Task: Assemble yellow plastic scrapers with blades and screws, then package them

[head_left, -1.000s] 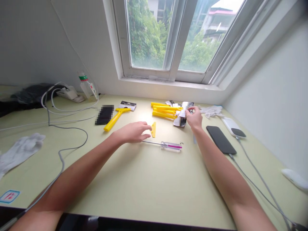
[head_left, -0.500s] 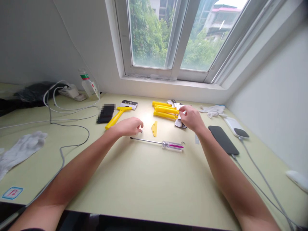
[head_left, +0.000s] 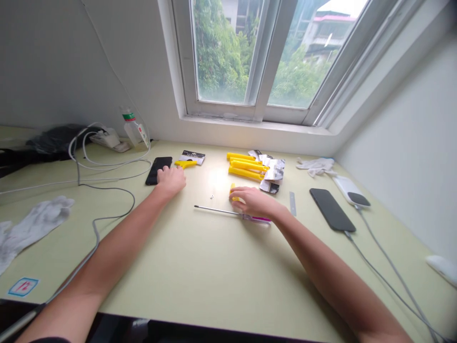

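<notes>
My left hand (head_left: 172, 181) is closed over the handle of a yellow scraper (head_left: 185, 164), whose head shows beyond it. My right hand (head_left: 250, 200) has its fingers curled on a small yellow piece (head_left: 233, 191) near the middle of the table. Under and beside that hand lies a screwdriver (head_left: 217, 210) with a clear and pink handle, its tip to the left. Tiny metal parts (head_left: 212, 196) rest between the hands. Several yellow handles (head_left: 246, 165) lie in a pile behind, beside printed packets (head_left: 275, 170). A thin metal blade (head_left: 293, 204) lies to the right.
Left of my left hand are a black phone (head_left: 153, 172), cables, a bottle (head_left: 134, 129) and a white glove (head_left: 37, 224). A dark phone (head_left: 332, 209), a white device (head_left: 352, 191) and another glove (head_left: 316, 166) are at the right.
My left hand has moved left and back, from beside the tiny metal parts onto the scraper's handle. My right hand has left the yellow handles and come forward and left to the small yellow piece.
</notes>
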Available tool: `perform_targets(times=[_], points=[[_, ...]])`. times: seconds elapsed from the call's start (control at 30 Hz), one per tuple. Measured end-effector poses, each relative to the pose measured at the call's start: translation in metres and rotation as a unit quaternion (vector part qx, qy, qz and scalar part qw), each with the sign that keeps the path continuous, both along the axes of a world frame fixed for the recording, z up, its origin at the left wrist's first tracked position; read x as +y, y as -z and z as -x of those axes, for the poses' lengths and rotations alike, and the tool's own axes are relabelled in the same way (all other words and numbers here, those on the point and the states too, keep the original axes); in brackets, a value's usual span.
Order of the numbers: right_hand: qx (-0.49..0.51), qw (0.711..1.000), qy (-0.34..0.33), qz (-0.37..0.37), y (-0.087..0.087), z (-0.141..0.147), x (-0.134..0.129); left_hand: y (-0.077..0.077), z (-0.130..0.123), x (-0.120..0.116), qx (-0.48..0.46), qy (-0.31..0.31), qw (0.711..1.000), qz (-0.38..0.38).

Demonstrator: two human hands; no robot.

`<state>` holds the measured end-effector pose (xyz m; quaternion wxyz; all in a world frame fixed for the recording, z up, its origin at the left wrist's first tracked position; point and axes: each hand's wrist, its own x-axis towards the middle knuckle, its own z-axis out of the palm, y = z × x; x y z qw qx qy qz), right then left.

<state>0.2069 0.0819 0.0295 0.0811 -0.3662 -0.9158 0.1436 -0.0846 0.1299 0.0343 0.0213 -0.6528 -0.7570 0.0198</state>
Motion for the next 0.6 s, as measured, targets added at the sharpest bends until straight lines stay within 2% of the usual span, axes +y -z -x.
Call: perform_targets(times=[0.1, 0.17, 0.27, 0.37, 0.47, 0.6], points=[[0.006, 1.000, 0.008, 0.007, -0.003, -0.008, 0.005, 0.004, 0.000, 0.001, -0.002, 0.004, 1.000, -0.016], [0.013, 1.000, 0.024, 0.006, -0.006, -0.012, 0.008, 0.000, -0.001, -0.001, -0.010, 0.009, 1.000, -0.025], [0.027, 0.998, 0.054, 0.001, -0.011, -0.014, 0.008, -0.014, -0.004, -0.005, -0.037, 0.020, 0.998, -0.044], [0.021, 0.997, 0.075, 0.006, -0.014, -0.011, 0.005, -0.031, -0.009, -0.008, -0.148, 0.057, 0.984, -0.075], [-0.005, 0.996, 0.083, 0.023, -0.016, -0.010, 0.006, -0.042, -0.016, -0.012, -0.307, 0.106, 0.945, -0.040], [-0.057, 0.989, 0.129, 0.047, -0.026, -0.029, 0.013, -0.041, -0.025, -0.016, -0.489, 0.127, 0.862, 0.045]])
